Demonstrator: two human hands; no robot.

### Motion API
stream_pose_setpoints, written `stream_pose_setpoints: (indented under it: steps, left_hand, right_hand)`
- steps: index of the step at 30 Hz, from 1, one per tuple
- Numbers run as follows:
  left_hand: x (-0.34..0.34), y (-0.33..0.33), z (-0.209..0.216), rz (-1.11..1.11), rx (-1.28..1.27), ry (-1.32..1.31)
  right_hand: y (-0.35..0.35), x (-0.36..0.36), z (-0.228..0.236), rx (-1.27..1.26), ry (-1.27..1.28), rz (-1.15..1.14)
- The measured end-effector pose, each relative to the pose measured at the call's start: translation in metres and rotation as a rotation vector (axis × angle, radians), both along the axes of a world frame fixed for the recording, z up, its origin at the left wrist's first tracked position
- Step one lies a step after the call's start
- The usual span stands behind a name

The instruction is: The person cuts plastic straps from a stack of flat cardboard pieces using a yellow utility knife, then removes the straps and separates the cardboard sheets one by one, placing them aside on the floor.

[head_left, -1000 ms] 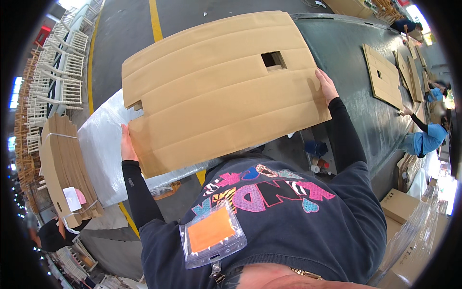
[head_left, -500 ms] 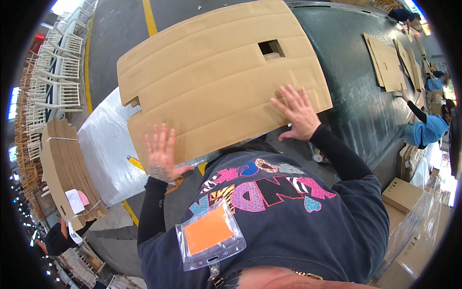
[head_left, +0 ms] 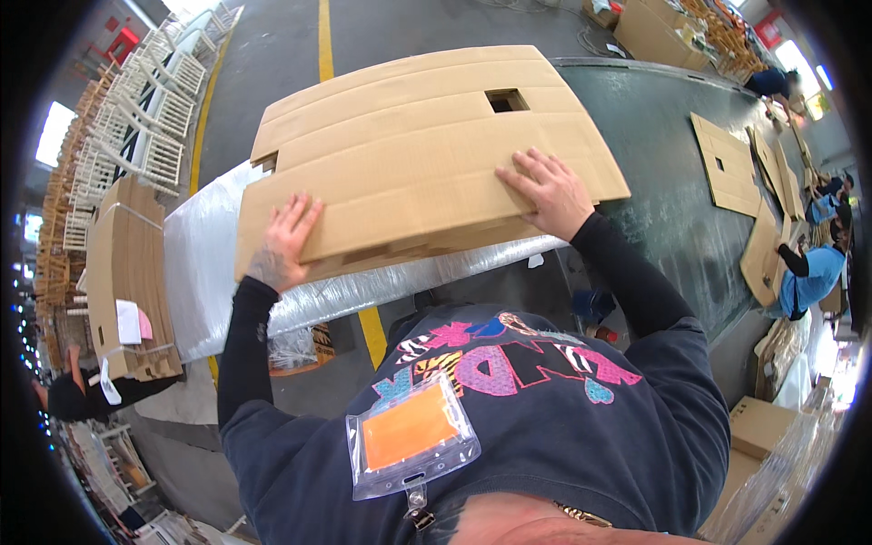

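Observation:
In front of me lies a stack of brown cardboard sheets (head_left: 409, 136), creased lengthwise, with a square hole near its far right and a notch on its left side. My left hand (head_left: 286, 238) rests at the near left corner, fingers stretched over the top sheet; its thumb is hidden. At the near right edge my right hand (head_left: 551, 193) lies with its fingers extended on the cardboard and the palm by the edge. Layered sheet edges show between the hands. Beneath the stack is a surface covered in clear plastic film (head_left: 204, 272).
An upright bundle of strapped cardboard (head_left: 127, 272) stands at the left, with white chair frames (head_left: 163, 118) beyond. To the right runs a dark green worktop (head_left: 645, 118) with cut cardboard pieces (head_left: 724, 168). A person in light blue (head_left: 811, 272) works there. Boxes (head_left: 763, 425) stand lower right.
Both hands have gone from spread palms above the cardboard to its near edge, fingers closer together. The sheets' layered near edge now shows. The person in blue has a cardboard piece before them.

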State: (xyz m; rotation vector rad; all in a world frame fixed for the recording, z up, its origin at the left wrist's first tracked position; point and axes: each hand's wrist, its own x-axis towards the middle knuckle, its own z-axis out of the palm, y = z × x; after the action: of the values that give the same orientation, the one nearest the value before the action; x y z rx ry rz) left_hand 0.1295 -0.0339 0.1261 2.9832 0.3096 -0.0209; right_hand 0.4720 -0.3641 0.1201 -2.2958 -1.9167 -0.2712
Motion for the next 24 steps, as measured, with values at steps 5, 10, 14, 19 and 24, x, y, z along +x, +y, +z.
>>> stream_pose_setpoints:
  steps: [5, 10, 14, 19, 24]
  left_hand:
    - [0.014, -0.011, 0.046, 0.003, 0.083, -0.05]
    - [-0.005, -0.054, -0.026, 0.187, 0.517, -0.275]
    - [-0.019, -0.081, -0.069, 0.238, 0.59, -0.307]
    - [-0.017, -0.107, -0.075, 0.212, 0.442, -0.201]
    - [-0.011, -0.068, -0.039, 0.093, -0.06, 0.12]
  right_hand:
    - [0.003, 0.006, 0.024, 0.139, -0.19, -0.047]
    - [-0.008, -0.013, -0.014, 0.244, -0.258, 0.032]
    - [-0.031, -0.029, -0.04, 0.281, -0.169, 0.044]
    - [-0.051, -0.022, -0.056, 0.03, -0.01, -0.009]
    - [-0.016, 0.01, -0.025, -0.435, 0.305, 0.022]
